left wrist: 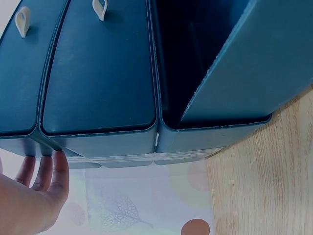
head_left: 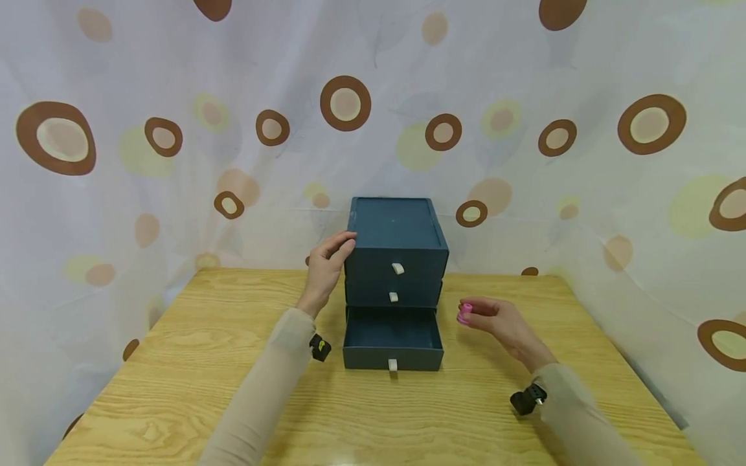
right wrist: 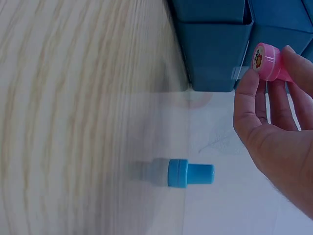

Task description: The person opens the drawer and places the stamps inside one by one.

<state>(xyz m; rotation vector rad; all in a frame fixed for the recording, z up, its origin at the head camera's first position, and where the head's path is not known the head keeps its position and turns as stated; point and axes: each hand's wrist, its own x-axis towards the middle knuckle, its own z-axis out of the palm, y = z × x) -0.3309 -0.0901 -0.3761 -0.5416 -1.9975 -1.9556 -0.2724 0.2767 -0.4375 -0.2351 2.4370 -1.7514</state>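
Note:
A dark blue three-drawer box (head_left: 396, 223) stands on the table, its bottom drawer (head_left: 392, 359) pulled out and the upper two closed. With its fingers against the box's left side, near the top drawer, my left hand (head_left: 326, 265) steadies nothing else; the left wrist view shows those fingers (left wrist: 59, 176) touching the side wall. To the right of the open drawer, my right hand (head_left: 501, 323) pinches a small pink toy stamp (right wrist: 266, 62) between thumb and fingers. The stamp's round end carries a small flower-like picture.
A blue toy stamp (right wrist: 193, 173) stands on the wooden table (right wrist: 88, 122), below the right hand in the right wrist view; the head view hides it. White pull tabs (head_left: 393, 365) stick out from the drawer fronts. A patterned curtain (head_left: 495, 77) hangs behind the table.

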